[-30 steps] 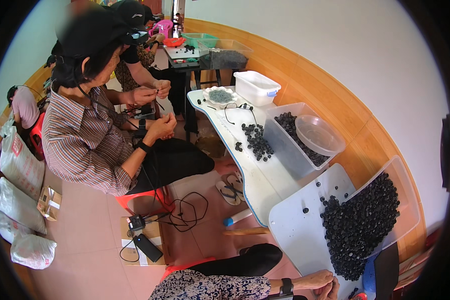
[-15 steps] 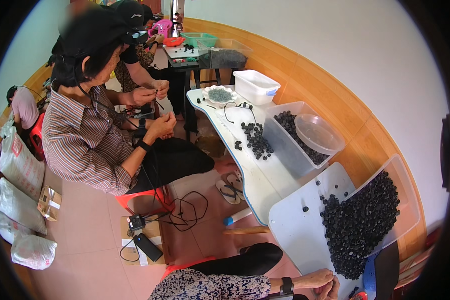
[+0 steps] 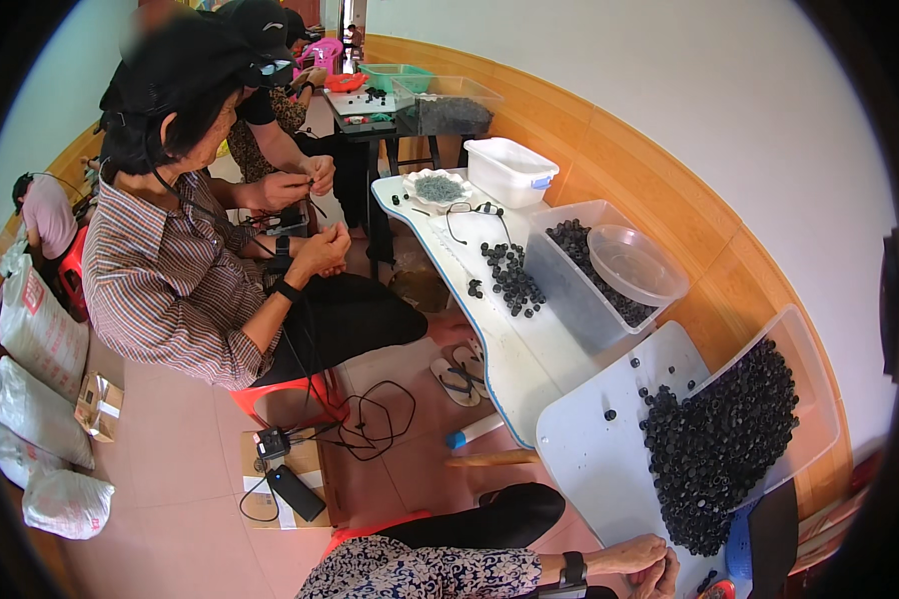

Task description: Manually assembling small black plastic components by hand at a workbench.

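Note:
At the lower right edge my left hand (image 3: 637, 552) reaches out from a patterned sleeve with a dark wristband. My right hand (image 3: 657, 579), partly cut off by the frame, meets it. The fingers of both hands are closed and pressed together; whatever they hold is too small or hidden to make out. They are at the near edge of a white tabletop (image 3: 599, 449). Just beyond them spreads a large heap of small black round parts (image 3: 704, 469), spilling out of a tipped clear plastic bin (image 3: 814, 399).
To the left a seated co-worker in a striped shirt (image 3: 165, 280) pinches something small. A second table (image 3: 469, 290) bears loose black parts, a clear bin (image 3: 569, 285), a white tub (image 3: 509, 172) and glasses (image 3: 459, 210). Cables (image 3: 380, 424) and a carton (image 3: 315, 459) lie on the floor.

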Available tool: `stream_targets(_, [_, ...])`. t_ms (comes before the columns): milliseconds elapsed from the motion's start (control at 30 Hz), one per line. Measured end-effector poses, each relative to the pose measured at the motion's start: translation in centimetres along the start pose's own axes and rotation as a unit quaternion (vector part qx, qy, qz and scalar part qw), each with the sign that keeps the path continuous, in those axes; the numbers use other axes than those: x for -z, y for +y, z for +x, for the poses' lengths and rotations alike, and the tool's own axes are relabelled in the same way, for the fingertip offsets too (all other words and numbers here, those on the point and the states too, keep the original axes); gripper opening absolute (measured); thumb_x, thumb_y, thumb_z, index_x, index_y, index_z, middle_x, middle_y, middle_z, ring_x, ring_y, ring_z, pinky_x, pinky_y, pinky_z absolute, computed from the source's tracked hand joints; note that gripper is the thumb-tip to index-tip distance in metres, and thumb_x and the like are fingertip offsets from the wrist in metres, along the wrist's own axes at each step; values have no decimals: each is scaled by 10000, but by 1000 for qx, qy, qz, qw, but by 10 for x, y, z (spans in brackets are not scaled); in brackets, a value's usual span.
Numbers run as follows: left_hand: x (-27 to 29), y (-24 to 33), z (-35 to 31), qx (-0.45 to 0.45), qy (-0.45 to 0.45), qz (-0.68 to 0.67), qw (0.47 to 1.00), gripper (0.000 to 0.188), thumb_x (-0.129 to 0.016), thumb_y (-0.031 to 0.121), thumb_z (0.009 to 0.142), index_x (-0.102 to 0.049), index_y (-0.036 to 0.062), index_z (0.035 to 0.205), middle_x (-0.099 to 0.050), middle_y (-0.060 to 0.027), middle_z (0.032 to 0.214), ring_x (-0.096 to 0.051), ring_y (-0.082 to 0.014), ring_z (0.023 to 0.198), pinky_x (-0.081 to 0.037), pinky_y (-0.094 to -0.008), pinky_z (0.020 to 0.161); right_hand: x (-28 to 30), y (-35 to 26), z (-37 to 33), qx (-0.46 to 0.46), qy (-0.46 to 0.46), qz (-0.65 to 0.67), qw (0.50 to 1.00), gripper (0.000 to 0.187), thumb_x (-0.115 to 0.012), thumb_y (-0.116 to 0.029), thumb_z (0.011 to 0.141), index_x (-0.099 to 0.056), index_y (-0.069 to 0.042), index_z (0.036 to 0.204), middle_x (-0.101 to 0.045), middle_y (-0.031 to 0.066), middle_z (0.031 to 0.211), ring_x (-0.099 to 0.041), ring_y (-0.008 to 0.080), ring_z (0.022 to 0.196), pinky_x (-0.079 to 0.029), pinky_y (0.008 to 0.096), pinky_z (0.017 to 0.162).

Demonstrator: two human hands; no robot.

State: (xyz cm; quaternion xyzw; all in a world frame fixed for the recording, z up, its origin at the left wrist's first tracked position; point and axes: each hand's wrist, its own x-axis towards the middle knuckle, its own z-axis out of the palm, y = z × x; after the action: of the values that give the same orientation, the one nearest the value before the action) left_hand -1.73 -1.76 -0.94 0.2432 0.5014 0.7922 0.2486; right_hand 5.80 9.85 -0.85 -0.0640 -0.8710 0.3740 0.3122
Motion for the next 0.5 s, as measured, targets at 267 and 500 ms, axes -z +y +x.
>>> stream_targets(267, [0, -20, 1, -52, -18, -68, 996, 329, -418, 313, 1024, -503, 59, 832, -519, 26, 687, -449, -80, 609, -402, -252, 537, 1, -6, -2, -14, -4, 3, 1000, 361, -588, -311, 942, -665, 8, 1094, -692, 138, 997, -641, 235, 847, -523, 347, 746])
stream_targets(500, [-2, -16, 1, -50, 23, -25, 998, 361, -425, 289, 1009, -584, 21, 827, -596, -25, 678, -545, -119, 604, -456, -281, 528, -1, -6, -2, -22, 3, 15, 1000, 365, -593, -316, 936, -667, 8, 1085, -693, 132, 979, -638, 225, 832, -525, 344, 727])
